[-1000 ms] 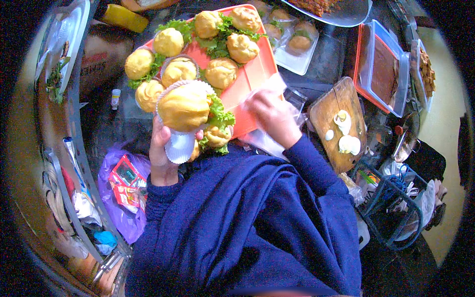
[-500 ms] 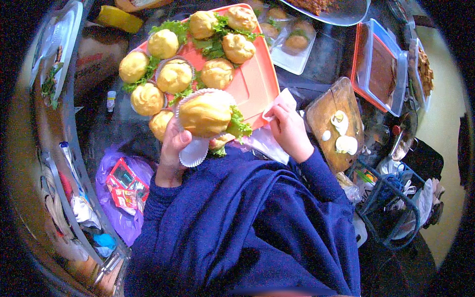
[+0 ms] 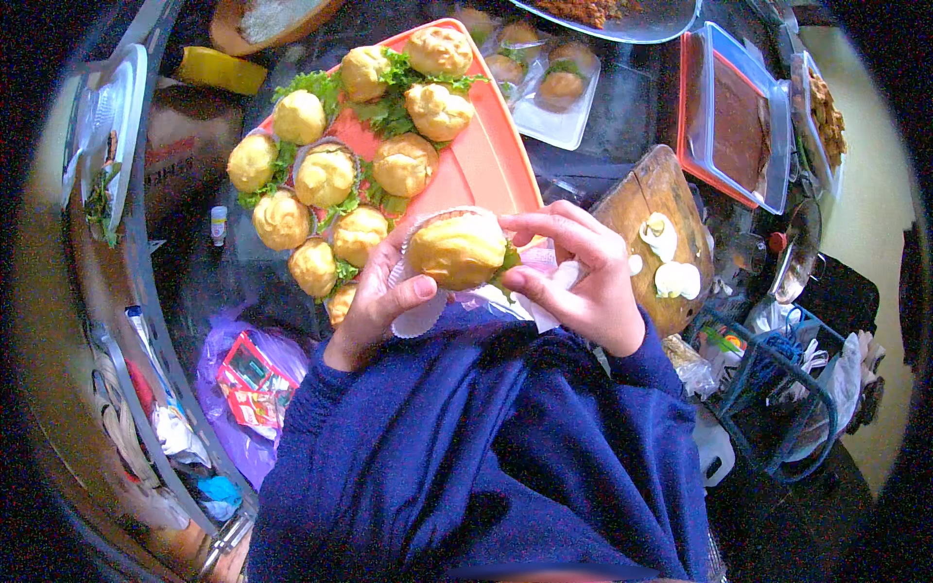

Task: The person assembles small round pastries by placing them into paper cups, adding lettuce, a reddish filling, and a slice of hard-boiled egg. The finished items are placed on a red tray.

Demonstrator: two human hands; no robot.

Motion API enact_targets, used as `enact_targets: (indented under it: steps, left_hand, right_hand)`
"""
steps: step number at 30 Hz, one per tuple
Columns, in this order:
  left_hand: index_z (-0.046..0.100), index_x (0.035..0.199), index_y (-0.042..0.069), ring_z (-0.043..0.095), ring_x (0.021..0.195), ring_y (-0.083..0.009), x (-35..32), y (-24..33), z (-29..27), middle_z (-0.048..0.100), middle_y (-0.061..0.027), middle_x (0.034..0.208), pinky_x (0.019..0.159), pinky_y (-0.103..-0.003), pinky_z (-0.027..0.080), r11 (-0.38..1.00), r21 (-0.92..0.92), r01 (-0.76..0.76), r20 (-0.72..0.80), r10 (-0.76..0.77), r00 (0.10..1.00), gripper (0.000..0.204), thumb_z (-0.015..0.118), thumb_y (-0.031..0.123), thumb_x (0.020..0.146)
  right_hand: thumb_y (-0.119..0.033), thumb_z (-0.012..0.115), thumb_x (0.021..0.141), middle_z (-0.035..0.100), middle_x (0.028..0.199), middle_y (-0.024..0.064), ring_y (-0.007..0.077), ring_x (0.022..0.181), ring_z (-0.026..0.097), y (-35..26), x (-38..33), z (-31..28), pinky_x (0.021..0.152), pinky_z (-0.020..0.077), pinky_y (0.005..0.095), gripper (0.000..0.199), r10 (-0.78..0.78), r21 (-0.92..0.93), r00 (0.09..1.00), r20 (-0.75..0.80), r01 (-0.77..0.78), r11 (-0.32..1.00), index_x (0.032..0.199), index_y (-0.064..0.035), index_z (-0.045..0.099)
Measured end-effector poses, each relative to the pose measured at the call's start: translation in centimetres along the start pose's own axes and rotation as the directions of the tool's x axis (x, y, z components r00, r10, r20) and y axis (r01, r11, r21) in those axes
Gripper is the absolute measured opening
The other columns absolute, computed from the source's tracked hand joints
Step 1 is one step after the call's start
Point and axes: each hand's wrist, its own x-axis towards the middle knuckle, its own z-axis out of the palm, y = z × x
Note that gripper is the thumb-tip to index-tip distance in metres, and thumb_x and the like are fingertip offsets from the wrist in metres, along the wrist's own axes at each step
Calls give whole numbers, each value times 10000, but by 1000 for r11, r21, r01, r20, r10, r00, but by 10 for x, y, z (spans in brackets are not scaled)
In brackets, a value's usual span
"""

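Observation:
My left hand (image 3: 374, 303) is closed around a golden filled puff (image 3: 457, 251) in a white paper baking cup (image 3: 420, 313). Lettuce (image 3: 509, 260) sticks out at the puff's right side. My right hand (image 3: 595, 270) has its thumb and fingertips at that side, at the lettuce and rim. A crumpled white tissue (image 3: 556, 296) is tucked in the same hand. Just beyond lies an orange plastic lid (image 3: 491, 155) bearing several puffs (image 3: 327, 175) with lettuce, some in paper cups.
On the right, a wooden board (image 3: 632, 209) holds egg white pieces (image 3: 676, 280). Behind it stands an orange-rimmed container (image 3: 724, 126) of brown food. Packed puffs lie on a white tray (image 3: 554, 121). A purple bag (image 3: 255, 452) sits at left, a wire basket (image 3: 768, 408) at right.
The puff has moved right and a little down in my left hand. My right hand, with the tissue, has come up to its right side. The lid of puffs appears shifted left.

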Motion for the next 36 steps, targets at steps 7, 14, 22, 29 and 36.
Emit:
enact_targets:
  steps: [7, 14, 22, 29, 36]
  left_hand:
    - [435, 1364, -12, 566, 1173, -232, 6, -4, 2, 566, -138, 1285, 983, -370, 471, 999, 34, 2, 35, -3, 999, 776, 759, 356, 762]
    - [440, 1362, -16, 579, 1135, -203, 6, -10, 8, 578, -123, 1254, 953, -346, 490, 998, 13, 66, 2, -66, 998, 723, 725, 345, 804]
    - [437, 1368, -23, 552, 1170, -202, 7, -6, 8, 569, -119, 1268, 1011, -332, 430, 982, 80, 172, 67, -178, 982, 662, 658, 312, 841]
    - [425, 1378, -37, 511, 1221, -204, 2, -4, 3, 537, -134, 1314, 1052, -335, 379, 968, 133, 212, 91, -224, 970, 679, 653, 303, 837]
    - [435, 1373, -43, 510, 1217, -192, -3, -4, -1, 543, -126, 1308, 1047, -326, 374, 966, 182, 182, 91, -201, 975, 690, 654, 314, 826]
  right_hand:
    - [-285, 770, 789, 683, 886, 126, 240, 840, 672, -1, -8, 9, 741, 517, 340, 414, 209, 166, 976, -66, -196, 967, 1091, -26, 653]
    - [-332, 776, 787, 689, 857, 125, 232, 806, 684, 6, -16, 9, 732, 522, 327, 410, 183, 48, 981, -59, -180, 982, 1024, -23, 650]
    - [-326, 806, 772, 648, 1016, 62, 129, 902, 616, 19, -22, 14, 769, 487, 273, 517, 320, 108, 946, 48, -324, 940, 1120, 0, 609]
    - [-363, 795, 784, 647, 1006, 57, 112, 900, 601, 16, -22, 9, 778, 478, 262, 544, 371, 100, 916, 156, -388, 916, 1128, 9, 598]
    - [-341, 751, 832, 693, 999, 93, 156, 941, 652, 24, -24, 23, 836, 500, 302, 455, 387, 401, 911, 146, -412, 818, 1094, -2, 599]
